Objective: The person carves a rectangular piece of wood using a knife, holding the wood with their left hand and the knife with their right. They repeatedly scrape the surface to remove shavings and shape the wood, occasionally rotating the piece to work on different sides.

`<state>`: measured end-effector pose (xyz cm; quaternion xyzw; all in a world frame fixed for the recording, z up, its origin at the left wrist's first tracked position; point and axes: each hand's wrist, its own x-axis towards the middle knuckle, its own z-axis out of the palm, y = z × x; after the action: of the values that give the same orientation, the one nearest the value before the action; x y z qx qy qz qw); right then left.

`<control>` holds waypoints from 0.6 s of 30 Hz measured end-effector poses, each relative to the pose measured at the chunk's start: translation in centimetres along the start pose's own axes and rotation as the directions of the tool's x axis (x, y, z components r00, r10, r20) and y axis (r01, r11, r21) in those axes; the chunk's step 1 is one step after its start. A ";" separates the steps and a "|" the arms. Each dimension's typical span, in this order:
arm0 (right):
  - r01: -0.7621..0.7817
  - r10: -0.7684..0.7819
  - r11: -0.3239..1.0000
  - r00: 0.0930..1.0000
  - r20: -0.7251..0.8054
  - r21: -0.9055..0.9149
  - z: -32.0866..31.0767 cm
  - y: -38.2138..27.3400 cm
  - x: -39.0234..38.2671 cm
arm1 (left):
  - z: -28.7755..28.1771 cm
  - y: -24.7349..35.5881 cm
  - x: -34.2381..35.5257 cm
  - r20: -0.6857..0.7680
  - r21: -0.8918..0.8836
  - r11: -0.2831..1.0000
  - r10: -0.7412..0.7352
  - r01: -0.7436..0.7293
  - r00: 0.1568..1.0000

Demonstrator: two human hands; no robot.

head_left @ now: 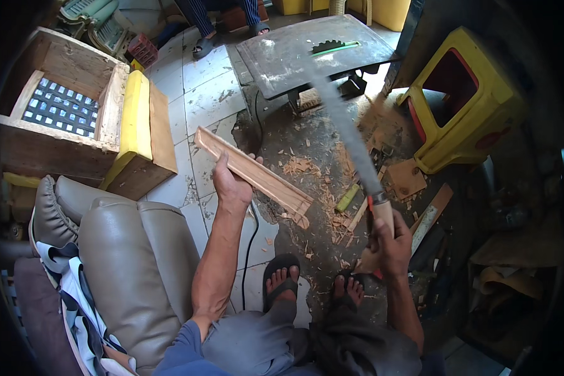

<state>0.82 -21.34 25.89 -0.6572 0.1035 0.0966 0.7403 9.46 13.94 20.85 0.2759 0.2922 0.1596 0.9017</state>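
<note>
In my left hand (pixel 233 182) is a reddish-brown carved wooden board (pixel 257 174), long and narrow, with a raised rim along its edges. It slants from upper left to lower right, thumb on its near edge and fingers curled behind. My right hand (pixel 391 244) is wrapped round the pale wooden handle of a long, flat file (pixel 348 131). The grey blade points up and away, apart from the board. Motion blurs it, so its surface texture is unclear.
Ahead stands a low table saw (pixel 282 56) with a toothed blade (pixel 335 46) rising through its top. A yellow plastic stool (pixel 507 106) lies to the right. Wood shavings (pixel 301 166) litter the floor. On my left are a grey padded cushion (pixel 135 263) and a wooden frame (pixel 56 147).
</note>
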 end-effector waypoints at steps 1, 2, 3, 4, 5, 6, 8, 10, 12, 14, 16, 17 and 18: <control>0.008 -0.006 1.000 0.997 -0.072 0.026 -0.4 0.9 0.5 | -1.4 -0.7 0.8 -0.048 0.008 1.000 -0.008 0.008 0.999; 0.021 -0.014 0.999 0.988 -0.151 0.047 -1.0 1.8 1.1 | -2.3 -1.7 1.2 -0.092 0.014 1.000 -0.026 0.028 0.995; 0.005 0.003 0.999 0.979 -0.204 0.040 -2.3 3.1 1.7 | -3.4 -2.5 1.4 -0.110 0.024 0.998 -0.057 0.060 0.992; -0.012 0.019 0.999 0.965 -0.260 0.030 -3.5 4.4 2.3 | -5.1 -3.5 2.0 -0.108 0.040 0.997 -0.061 0.065 0.992; -0.038 0.041 0.999 0.946 -0.321 0.014 -3.8 5.6 2.9 | -7.1 -3.9 2.8 -0.108 0.061 0.996 -0.051 0.058 0.993; -0.056 0.053 0.998 0.938 -0.342 0.001 -4.2 7.1 3.2 | -9.0 -4.1 3.5 -0.107 0.083 0.995 -0.039 0.048 0.993; -0.101 0.065 0.993 0.905 -0.421 -0.064 -6.7 9.9 3.5 | -10.5 -7.3 3.3 -0.185 0.047 0.989 -0.128 0.139 0.974; -0.125 0.078 0.989 0.898 -0.433 -0.080 -8.7 12.5 3.8 | -11.5 -8.9 2.4 -0.212 0.082 0.979 -0.166 0.187 0.963; -0.159 0.091 0.981 0.886 -0.455 -0.113 -9.8 14.6 3.9 | -12.8 -9.9 1.9 -0.268 0.100 0.971 -0.185 0.218 0.946; -0.174 0.121 0.982 0.878 -0.462 -0.073 -10.7 15.6 3.9 | -13.8 -10.9 0.7 -0.318 0.139 0.955 -0.208 0.263 0.925; -0.174 0.119 0.982 0.871 -0.477 -0.072 -10.8 16.0 4.0 | -14.7 -11.1 0.0 -0.370 0.233 0.920 -0.215 0.315 0.904; -0.205 0.121 0.970 0.875 -0.469 -0.133 -11.1 16.2 4.0 | -15.5 -10.9 -0.1 -0.355 0.310 0.886 -0.227 0.344 0.907; -0.226 0.103 0.952 0.873 -0.476 -0.207 -11.3 16.5 4.1 | -16.4 -10.5 0.0 -0.341 0.385 0.846 -0.242 0.369 0.909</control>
<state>-0.13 -30.59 7.69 -0.7401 0.3183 0.0141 0.5923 0.68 12.21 3.57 0.3967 0.4852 -0.0204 0.7790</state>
